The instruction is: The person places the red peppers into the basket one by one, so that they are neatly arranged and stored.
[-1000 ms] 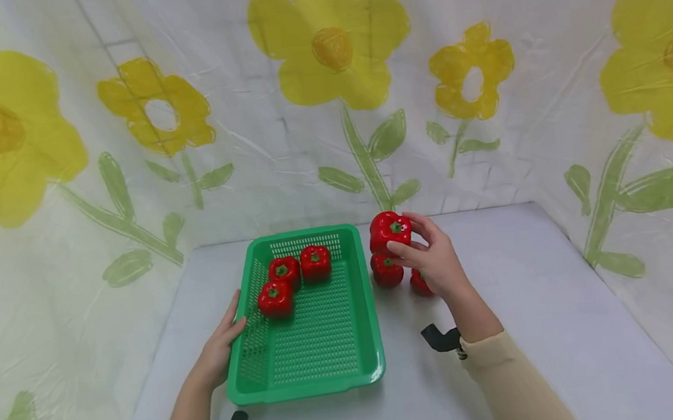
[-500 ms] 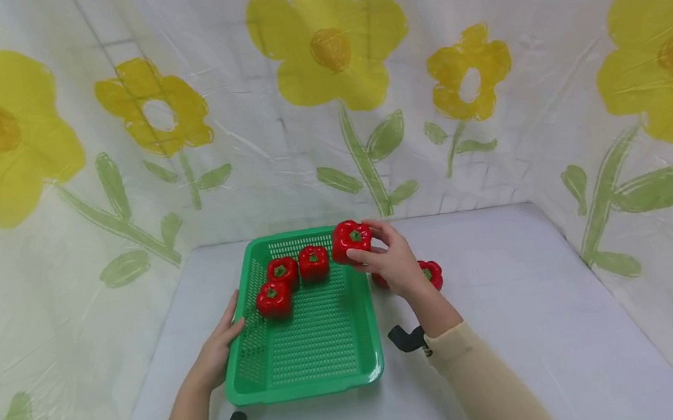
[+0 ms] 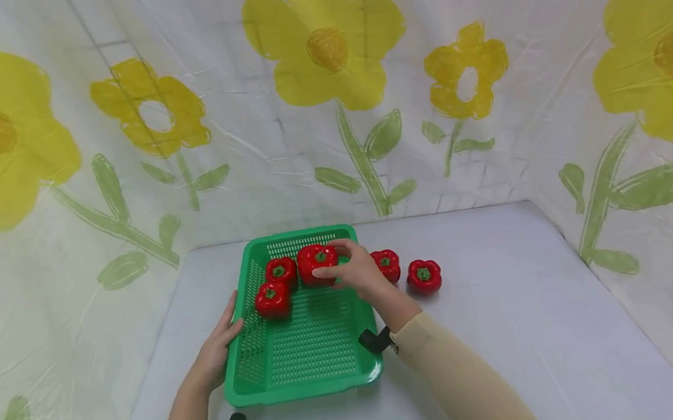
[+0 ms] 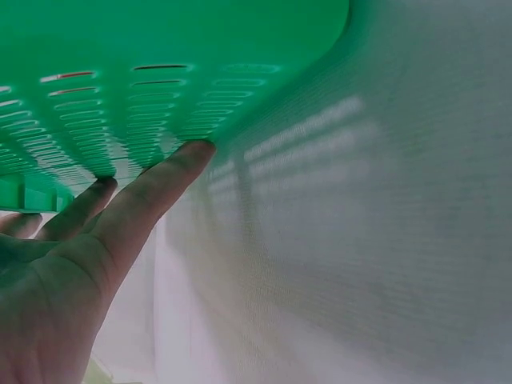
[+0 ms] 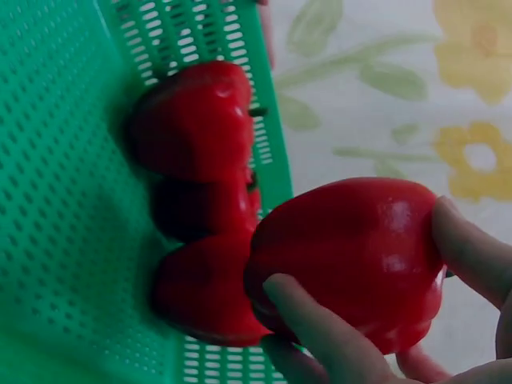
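Note:
My right hand (image 3: 356, 269) holds a red bell pepper (image 3: 316, 265) between thumb and fingers over the far part of a green plastic basket (image 3: 317, 392). In the right wrist view the held pepper (image 5: 352, 256) is above three red bell peppers in the basket, partly overlapping the closest one (image 5: 204, 292). In the head view it hides that pepper; the other two, a rear one (image 3: 280, 271) and a nearer one (image 3: 273, 300), lie along the left wall. My left hand (image 3: 215, 353) rests against the basket's left side, its fingers (image 4: 152, 192) extended along the slotted outer wall.
Two more red bell peppers stand on the white table (image 3: 506, 329) right of the basket: one (image 3: 387, 264) partly behind my right hand, the other (image 3: 424, 276) farther right. A white curtain (image 3: 248, 178) printed with yellow flowers hangs behind the table and along its sides.
My right hand has carried the held bell pepper leftward from above the table peppers to over the basket, and lowered it. The left hand and basket have stayed in place.

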Demonstrator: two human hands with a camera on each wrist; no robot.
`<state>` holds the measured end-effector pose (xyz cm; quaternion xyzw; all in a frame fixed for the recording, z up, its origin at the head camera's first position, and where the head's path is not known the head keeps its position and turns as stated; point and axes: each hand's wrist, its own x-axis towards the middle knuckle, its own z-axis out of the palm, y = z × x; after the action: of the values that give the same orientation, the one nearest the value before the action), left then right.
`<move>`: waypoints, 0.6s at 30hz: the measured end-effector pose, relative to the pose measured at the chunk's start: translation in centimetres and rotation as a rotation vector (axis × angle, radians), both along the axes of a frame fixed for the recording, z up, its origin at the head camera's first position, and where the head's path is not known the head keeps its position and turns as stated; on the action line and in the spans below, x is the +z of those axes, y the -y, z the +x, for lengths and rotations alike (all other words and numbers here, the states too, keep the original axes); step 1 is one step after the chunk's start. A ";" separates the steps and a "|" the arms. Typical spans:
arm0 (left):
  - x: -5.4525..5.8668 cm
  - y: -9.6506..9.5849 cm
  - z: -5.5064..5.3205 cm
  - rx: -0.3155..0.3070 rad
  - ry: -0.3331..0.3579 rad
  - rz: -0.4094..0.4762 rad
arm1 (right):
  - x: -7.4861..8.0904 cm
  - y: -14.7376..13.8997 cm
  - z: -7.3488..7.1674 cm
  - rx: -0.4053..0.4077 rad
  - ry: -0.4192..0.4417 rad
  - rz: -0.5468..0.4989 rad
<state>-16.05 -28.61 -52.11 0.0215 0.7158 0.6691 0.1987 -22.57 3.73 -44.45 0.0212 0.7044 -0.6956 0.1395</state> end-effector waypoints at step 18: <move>-0.1 0.1 -0.2 -0.005 -0.006 0.016 | -2.8 4.2 -0.3 0.004 0.066 0.298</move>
<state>-16.23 -28.73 -52.18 0.0270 0.7110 0.6743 0.1978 -22.91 -0.43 -47.25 0.0633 0.7950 -0.5820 0.1592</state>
